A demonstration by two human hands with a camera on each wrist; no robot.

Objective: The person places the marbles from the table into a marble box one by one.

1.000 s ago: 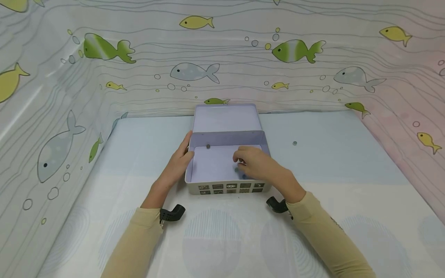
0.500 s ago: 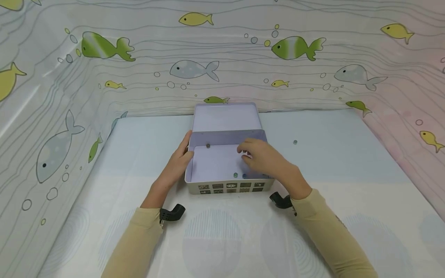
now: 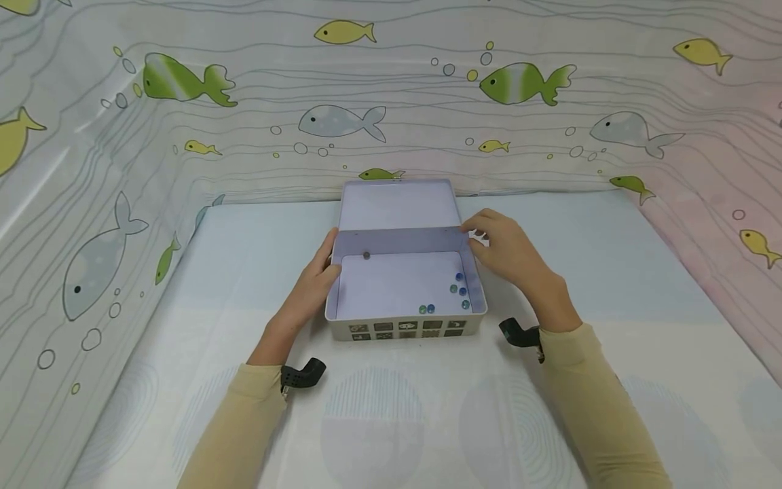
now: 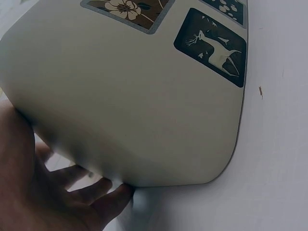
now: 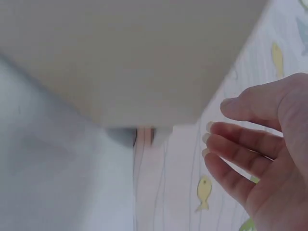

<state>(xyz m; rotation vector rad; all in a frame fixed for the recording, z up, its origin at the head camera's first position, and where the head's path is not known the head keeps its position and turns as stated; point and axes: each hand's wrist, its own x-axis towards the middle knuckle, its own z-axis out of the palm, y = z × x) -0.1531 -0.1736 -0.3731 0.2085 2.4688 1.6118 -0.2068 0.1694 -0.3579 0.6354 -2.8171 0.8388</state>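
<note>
A tin box (image 3: 406,329) with a lavender inside and patterned squares on its front stands with its hinged lid (image 3: 398,204) raised at the back. Several blue and green glass marbles (image 3: 462,291) lie toward its right and front walls, and a darker marble (image 3: 366,255) is by the back wall at left. My left hand (image 3: 309,288) grips the box's left side, thumb at the rim, fingers along the outer wall in the left wrist view. At the back right corner, my right hand (image 3: 510,251) hovers by the rim; the right wrist view shows loosely bent fingers (image 5: 240,139) holding nothing.
A pale cloth (image 3: 373,421) with printed circles covers the table. Sheeting (image 3: 421,122) with printed fish rises behind and at both sides. A black wrist camera (image 3: 302,374) juts from the left sleeve, another black camera (image 3: 519,333) from the right.
My right hand has moved from inside the box to its back right corner. The marbles at the front right have come into view, some shifted. My left hand stays on the box.
</note>
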